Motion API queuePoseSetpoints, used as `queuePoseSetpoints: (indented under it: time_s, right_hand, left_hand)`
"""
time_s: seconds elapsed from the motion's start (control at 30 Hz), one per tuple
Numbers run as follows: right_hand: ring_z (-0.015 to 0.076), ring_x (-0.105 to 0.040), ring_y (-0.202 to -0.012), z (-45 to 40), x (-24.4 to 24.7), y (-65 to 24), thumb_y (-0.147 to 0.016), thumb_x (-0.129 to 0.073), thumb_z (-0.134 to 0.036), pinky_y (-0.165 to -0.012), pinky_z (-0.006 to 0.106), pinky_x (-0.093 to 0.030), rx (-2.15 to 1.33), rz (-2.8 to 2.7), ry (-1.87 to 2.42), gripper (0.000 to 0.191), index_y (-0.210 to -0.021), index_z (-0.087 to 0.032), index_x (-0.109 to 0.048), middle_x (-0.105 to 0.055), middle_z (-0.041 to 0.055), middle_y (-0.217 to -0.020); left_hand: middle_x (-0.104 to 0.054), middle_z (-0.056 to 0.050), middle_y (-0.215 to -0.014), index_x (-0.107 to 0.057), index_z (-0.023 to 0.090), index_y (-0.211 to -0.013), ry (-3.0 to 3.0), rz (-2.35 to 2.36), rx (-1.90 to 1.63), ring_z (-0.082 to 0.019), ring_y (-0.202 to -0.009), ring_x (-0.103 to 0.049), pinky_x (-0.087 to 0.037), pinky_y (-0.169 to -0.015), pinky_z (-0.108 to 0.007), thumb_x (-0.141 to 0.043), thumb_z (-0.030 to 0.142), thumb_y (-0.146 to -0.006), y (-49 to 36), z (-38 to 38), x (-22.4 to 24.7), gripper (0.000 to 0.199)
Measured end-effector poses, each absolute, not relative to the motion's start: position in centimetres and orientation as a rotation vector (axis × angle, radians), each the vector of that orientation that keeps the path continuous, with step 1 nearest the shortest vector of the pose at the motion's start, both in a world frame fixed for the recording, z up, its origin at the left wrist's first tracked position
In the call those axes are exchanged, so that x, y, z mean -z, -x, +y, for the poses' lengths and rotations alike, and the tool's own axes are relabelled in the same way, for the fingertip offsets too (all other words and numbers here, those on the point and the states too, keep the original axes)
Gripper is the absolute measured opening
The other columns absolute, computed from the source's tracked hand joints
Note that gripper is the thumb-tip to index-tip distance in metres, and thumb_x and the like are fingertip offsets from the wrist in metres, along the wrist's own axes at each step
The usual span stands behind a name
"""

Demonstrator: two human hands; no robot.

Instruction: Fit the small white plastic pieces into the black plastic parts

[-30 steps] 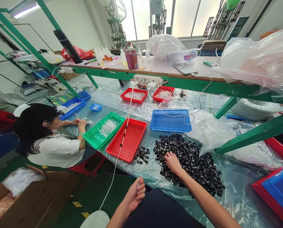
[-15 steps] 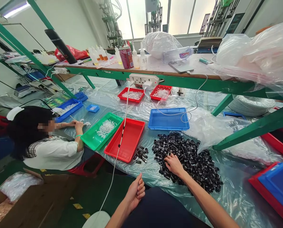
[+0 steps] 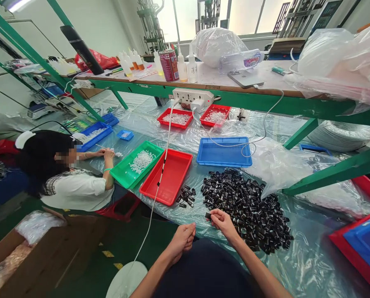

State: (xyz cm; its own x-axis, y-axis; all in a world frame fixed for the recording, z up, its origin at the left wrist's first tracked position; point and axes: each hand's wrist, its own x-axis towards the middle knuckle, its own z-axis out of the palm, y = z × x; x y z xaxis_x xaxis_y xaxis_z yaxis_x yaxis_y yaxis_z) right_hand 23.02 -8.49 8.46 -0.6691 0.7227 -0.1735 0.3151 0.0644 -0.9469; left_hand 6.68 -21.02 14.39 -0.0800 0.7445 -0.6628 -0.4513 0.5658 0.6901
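Observation:
My right hand [image 3: 222, 223] pinches a small black rectangular piece [image 3: 208, 215] by one end, just off the near left edge of a big pile of similar black pieces [image 3: 247, 207]. My left hand [image 3: 182, 240] is closed in front of my body, a short way left of the right hand. Whether anything sits inside its curled fingers is hidden. A smaller group of black pieces [image 3: 187, 196] lies on the plastic-covered table, between the pile and a red tray [image 3: 169, 178].
Left of the red tray lies a green tray [image 3: 122, 170] with white bits; a blue tray [image 3: 223, 152] stands behind the pile. A white cable [image 3: 153, 203] hangs across the red tray. At left a co-worker [image 3: 76, 186] sits. A green shelf brace [image 3: 333, 174] slants at right.
My right hand has come off the pile toward me and left, now with a black piece in its fingers. My left hand has turned and moved nearer to it. The view has shifted slightly.

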Motion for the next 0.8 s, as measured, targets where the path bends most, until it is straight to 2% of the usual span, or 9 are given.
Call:
queuePoseSetpoints:
  time_s: [0.07, 0.17, 0.33, 0.43, 0.63, 0.73, 0.8]
  right_hand:
    - [0.0138, -0.054, -0.058, -10.3, -9.9, -23.0, -0.086, -0.055, -0.062, -0.051, 0.024, -0.038, -1.971, -1.601, 0.966, 0.045, -0.093, -0.018, -0.059, -0.068, 0.0045, -0.077]
    - [0.0129, -0.053, -0.061, -11.9, -12.1, -23.3, -0.078, -0.069, -0.055, -0.058, 0.025, -0.041, -2.114, -1.386, 0.917, 0.038, -0.088, -0.019, -0.062, -0.064, 0.0006, -0.072]
    - [0.0137, -0.051, -0.066, -12.0, -14.0, -24.4, -0.085, -0.064, -0.042, -0.061, 0.026, -0.038, -1.935, -1.677, 0.955, 0.024, -0.091, -0.019, -0.068, -0.061, -0.0001, -0.073]
    - [0.0142, -0.051, -0.068, -11.6, -14.3, -24.9, -0.087, -0.062, -0.035, -0.061, 0.026, -0.036, -1.834, -1.850, 0.952, 0.019, -0.091, -0.019, -0.070, -0.064, 0.0006, -0.078]
    - [0.0157, -0.056, -0.073, -11.4, -14.9, -24.8, -0.086, -0.060, -0.024, -0.069, 0.027, -0.040, -1.728, -1.942, 0.938, 0.012, -0.088, -0.019, -0.071, -0.066, 0.0010, -0.079]
    - [0.0164, -0.057, -0.075, -11.3, -14.9, -24.3, -0.085, -0.061, -0.022, -0.075, 0.029, -0.042, -1.651, -1.977, 0.946, 0.011, -0.086, -0.019, -0.071, -0.068, 0.0016, -0.080]
    - [0.0166, -0.058, -0.074, -11.2, -14.7, -24.0, -0.085, -0.061, -0.023, -0.072, 0.028, -0.041, -1.682, -1.952, 0.971, 0.011, -0.085, -0.019, -0.071, -0.069, 0.0018, -0.080]
  left_hand:
    - [-0.025, 0.013, -0.041, -0.041, 0.020, -0.062, -0.321, 1.316, -0.938, -0.002, -0.036, -0.012, -0.004, -0.040, -0.022, -0.061, 0.071, -0.073, -6.8, -20.6, -14.5, 0.056]
    - [-0.025, 0.012, -0.039, -0.040, 0.020, -0.058, -0.336, 1.196, -0.875, -0.003, -0.035, -0.012, -0.004, -0.041, -0.023, -0.057, 0.066, -0.076, -6.9, -20.3, -14.9, 0.052]
    - [-0.028, 0.010, -0.041, -0.040, 0.021, -0.057, -0.306, 1.070, -0.767, -0.004, -0.035, -0.013, -0.004, -0.041, -0.024, -0.050, 0.051, -0.074, -7.1, -20.1, -15.8, 0.036]
    - [-0.026, 0.010, -0.041, -0.038, 0.021, -0.056, -0.323, 1.062, -0.724, -0.004, -0.036, -0.012, -0.004, -0.042, -0.024, -0.046, 0.048, -0.073, -7.2, -20.2, -15.8, 0.033]
    - [-0.027, 0.010, -0.042, -0.037, 0.022, -0.057, -0.451, 1.139, -0.737, -0.004, -0.037, -0.014, -0.007, -0.043, -0.024, -0.046, 0.041, -0.074, -7.5, -20.3, -15.6, 0.027]
    - [-0.026, 0.011, -0.042, -0.036, 0.022, -0.058, -0.462, 1.207, -0.783, -0.005, -0.038, -0.012, -0.008, -0.043, -0.025, -0.047, 0.042, -0.075, -7.9, -20.3, -15.7, 0.028]
    - [-0.025, 0.011, -0.043, -0.035, 0.023, -0.059, -0.458, 1.227, -0.813, -0.005, -0.039, -0.012, -0.008, -0.044, -0.025, -0.047, 0.042, -0.075, -8.0, -20.3, -15.6, 0.028]
